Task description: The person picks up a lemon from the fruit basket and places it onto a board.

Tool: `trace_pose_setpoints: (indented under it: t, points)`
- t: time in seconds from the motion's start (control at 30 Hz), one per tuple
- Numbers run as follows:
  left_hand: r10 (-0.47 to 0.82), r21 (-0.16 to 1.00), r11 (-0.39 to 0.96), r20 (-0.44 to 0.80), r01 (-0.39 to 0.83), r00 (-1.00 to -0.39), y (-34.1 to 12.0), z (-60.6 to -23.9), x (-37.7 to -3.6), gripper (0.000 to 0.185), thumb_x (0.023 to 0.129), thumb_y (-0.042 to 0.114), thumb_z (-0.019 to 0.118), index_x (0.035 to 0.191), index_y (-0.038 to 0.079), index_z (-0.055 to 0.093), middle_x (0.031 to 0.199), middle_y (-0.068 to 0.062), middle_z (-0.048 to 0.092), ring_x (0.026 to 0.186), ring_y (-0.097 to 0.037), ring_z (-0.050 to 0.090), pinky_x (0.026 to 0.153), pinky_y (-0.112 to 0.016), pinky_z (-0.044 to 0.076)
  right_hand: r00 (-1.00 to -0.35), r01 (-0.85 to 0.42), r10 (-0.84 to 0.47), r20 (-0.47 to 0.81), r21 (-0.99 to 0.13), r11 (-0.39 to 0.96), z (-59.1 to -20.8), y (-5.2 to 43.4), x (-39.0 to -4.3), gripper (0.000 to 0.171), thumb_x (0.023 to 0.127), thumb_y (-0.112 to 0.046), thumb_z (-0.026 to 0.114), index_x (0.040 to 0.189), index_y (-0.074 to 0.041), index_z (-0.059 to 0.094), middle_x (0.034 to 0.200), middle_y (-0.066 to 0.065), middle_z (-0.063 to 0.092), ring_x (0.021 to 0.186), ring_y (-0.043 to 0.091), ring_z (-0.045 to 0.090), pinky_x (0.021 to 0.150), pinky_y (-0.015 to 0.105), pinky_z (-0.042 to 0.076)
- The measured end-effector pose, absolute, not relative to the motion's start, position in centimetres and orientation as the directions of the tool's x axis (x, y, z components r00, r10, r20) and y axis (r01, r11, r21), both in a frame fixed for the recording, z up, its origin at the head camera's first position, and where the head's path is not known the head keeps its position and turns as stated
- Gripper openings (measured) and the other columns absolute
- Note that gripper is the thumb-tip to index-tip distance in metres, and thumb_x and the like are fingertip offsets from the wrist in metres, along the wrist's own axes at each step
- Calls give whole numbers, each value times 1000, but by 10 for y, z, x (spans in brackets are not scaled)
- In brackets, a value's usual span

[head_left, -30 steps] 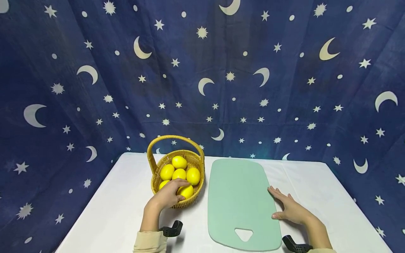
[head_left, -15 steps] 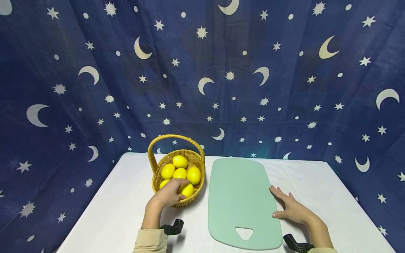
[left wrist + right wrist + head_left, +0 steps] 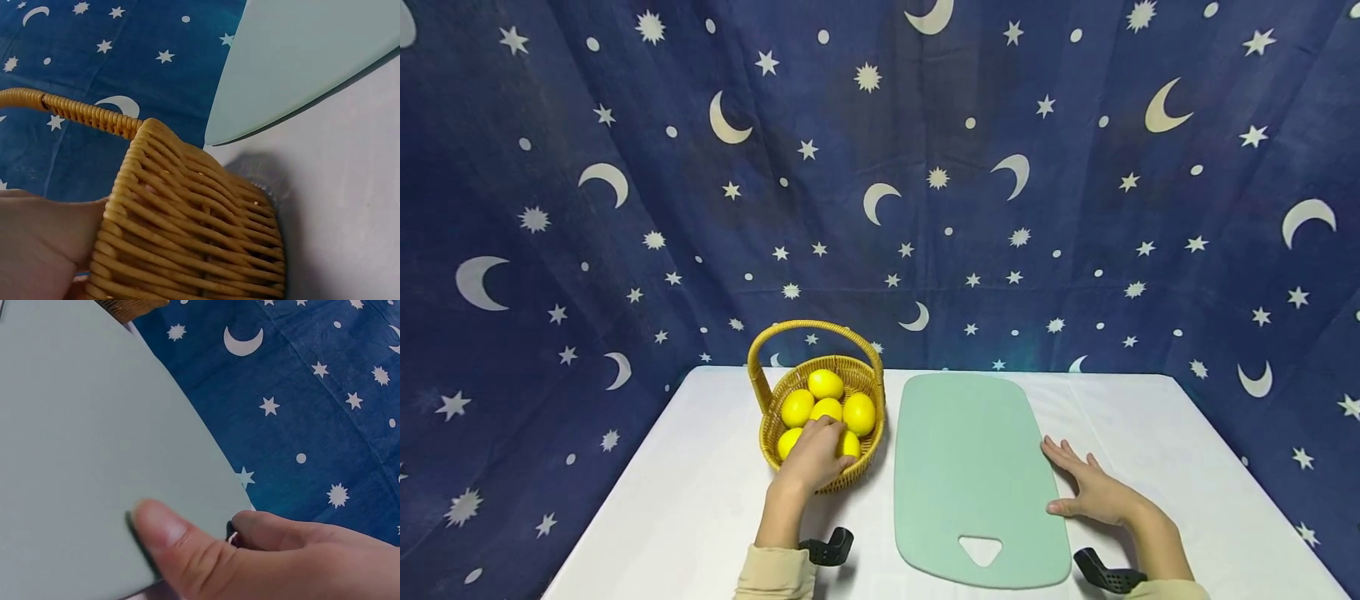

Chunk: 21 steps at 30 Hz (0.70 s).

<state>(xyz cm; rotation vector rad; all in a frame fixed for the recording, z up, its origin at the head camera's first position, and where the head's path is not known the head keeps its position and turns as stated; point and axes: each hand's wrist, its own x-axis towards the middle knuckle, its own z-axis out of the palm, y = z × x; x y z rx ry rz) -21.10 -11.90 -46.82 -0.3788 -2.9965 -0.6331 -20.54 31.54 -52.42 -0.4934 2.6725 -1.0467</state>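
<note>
A wicker basket (image 3: pixel 854 476) with a tall handle stands on the left half of the table, holding several smooth yellow lemons (image 3: pixel 825 384). My left hand (image 3: pixel 811 458) reaches over its front rim, fingers curled over the front lemon (image 3: pixel 850 444) and thumb at its near side. The left wrist view shows the basket's woven wall (image 3: pixel 194 219); the lemons are hidden there. Right of the basket lies a pale green cutting board (image 3: pixel 973 467). My right hand (image 3: pixel 1093 493) rests at its right edge with fingers spread, thumb (image 3: pixel 165 534) over the board's top.
A white cloth (image 3: pixel 685 483) covers the table. Behind it hangs a dark blue curtain (image 3: pixel 925 275) with moons and stars. The board has a triangular handle hole near its front edge. The basket's arched handle (image 3: pixel 815 325) rises above its rim.
My left hand has shifted to the right and a little forward over the front lemon, covering more of it. The right hand stays at the board's edge. The head view has shifted slightly.
</note>
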Motion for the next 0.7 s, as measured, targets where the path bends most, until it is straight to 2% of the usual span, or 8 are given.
trace_pose_setpoints:
  t: [0.13, 0.33, 0.5, 0.7]
  points:
    - [249, 420, 872, 61, 251, -967, -121, -462, -208, 47, 78, 19, 77, 117, -3, 63, 118, -16, 60, 111, -35, 55, 98, -46, 45, -914, -213, -391, -110, -690, 692, -522, 317, -203, 108, 63, -36, 81, 147, 3, 26, 153, 29, 15, 138, 54, 4, 108, 68, -10]
    - [313, 514, 822, -52, 243, -948, -131, -456, -207, 52, 83, 11, 72, 130, -1, 54, 130, -18, 55, 124, -36, 50, 105, -50, 40, -914, -227, -395, -96, -687, 691, -522, 317, -200, 107, 63, -36, 81, 146, 4, 27, 152, 30, 16, 137, 55, 4, 108, 69, -9]
    - [367, 572, 771, -39, 280, -929, -138, -462, -212, 53, 84, 11, 71, 132, -2, 53, 133, -17, 55, 126, -36, 49, 105, -50, 40, -914, -223, -394, -96, -692, 686, -521, 315, -196, 107, 63, -34, 81, 147, 4, 27, 152, 31, 15, 137, 56, 4, 107, 69, -9]
    - [389, 581, 751, -4, 315, -921, -144, -470, -217, 53, 82, 13, 73, 131, 1, 55, 129, -14, 59, 121, -33, 54, 103, -49, 42, -913, -216, -393, -108, -690, 691, -520, 314, -193, 110, 61, -34, 82, 147, 4, 25, 152, 32, 14, 137, 56, 4, 108, 69, -9]
